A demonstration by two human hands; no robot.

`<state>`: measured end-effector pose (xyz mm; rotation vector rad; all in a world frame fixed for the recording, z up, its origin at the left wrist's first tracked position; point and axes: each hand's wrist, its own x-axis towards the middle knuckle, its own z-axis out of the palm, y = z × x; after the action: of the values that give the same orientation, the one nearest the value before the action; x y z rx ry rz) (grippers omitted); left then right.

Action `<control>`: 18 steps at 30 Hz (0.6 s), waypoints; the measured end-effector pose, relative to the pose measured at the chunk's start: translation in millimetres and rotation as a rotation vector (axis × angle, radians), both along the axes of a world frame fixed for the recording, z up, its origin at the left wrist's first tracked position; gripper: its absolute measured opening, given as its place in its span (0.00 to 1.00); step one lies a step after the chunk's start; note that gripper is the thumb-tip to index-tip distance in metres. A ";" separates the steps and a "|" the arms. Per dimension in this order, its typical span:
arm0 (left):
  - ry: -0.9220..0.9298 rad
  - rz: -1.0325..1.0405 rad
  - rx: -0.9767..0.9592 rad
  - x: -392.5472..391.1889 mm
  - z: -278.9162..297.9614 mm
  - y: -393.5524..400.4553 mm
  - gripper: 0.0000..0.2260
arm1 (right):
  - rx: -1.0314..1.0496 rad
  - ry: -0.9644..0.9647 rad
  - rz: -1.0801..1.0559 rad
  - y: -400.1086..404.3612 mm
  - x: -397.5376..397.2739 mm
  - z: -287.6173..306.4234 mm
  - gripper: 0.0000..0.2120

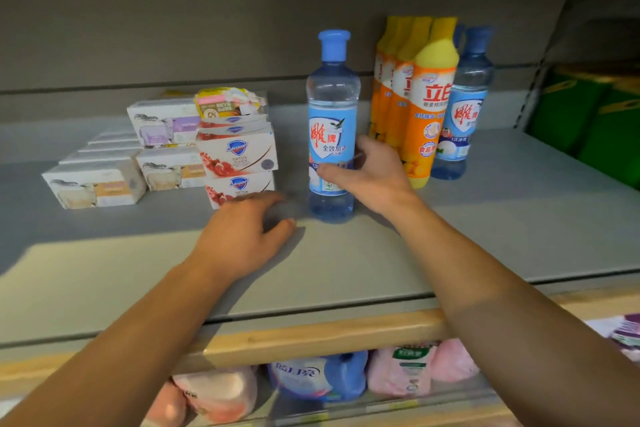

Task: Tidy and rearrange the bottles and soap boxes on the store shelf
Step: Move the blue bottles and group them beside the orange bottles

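We see grey shelf, wooden front edge, grey back panel behind. Light falls on shelf front; rear dim. Green packs far right.

A shelf holds stacked soap boxes at the left, with more boxes lying further left. A single bottle stands upright in the middle, just right of the stack. Behind and to its right, a row of bottles runs back toward the rear wall, with another bottle beside it at the right. Packaged goods lie on the shelf below.
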<state>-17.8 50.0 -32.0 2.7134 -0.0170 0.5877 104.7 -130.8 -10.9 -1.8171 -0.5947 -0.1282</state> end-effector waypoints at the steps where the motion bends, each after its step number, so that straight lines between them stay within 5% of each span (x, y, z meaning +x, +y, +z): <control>1: -0.036 -0.035 -0.063 -0.4 2.4 -5.1 0.21 | 0.029 0.016 0.016 1.0 -2.5 2.2 0.18; 7: -0.054 -0.095 -0.327 11.7 15.7 -25.4 0.26 | 0.180 0.038 0.083 13.5 -11.6 5.8 0.18; 12: -0.131 -0.058 -0.394 20.8 15.3 -35.3 0.23 | 0.261 0.066 0.125 15.8 -10.8 3.9 0.14; 18: -0.074 -0.198 -0.701 9.3 12.2 -25.9 0.22 | 0.545 0.151 0.144 3.7 -6.9 26.0 0.18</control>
<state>-8.4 24.0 -19.8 1.9838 -0.0812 0.5123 97.8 -127.1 15.2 -1.2410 -0.5203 -0.0478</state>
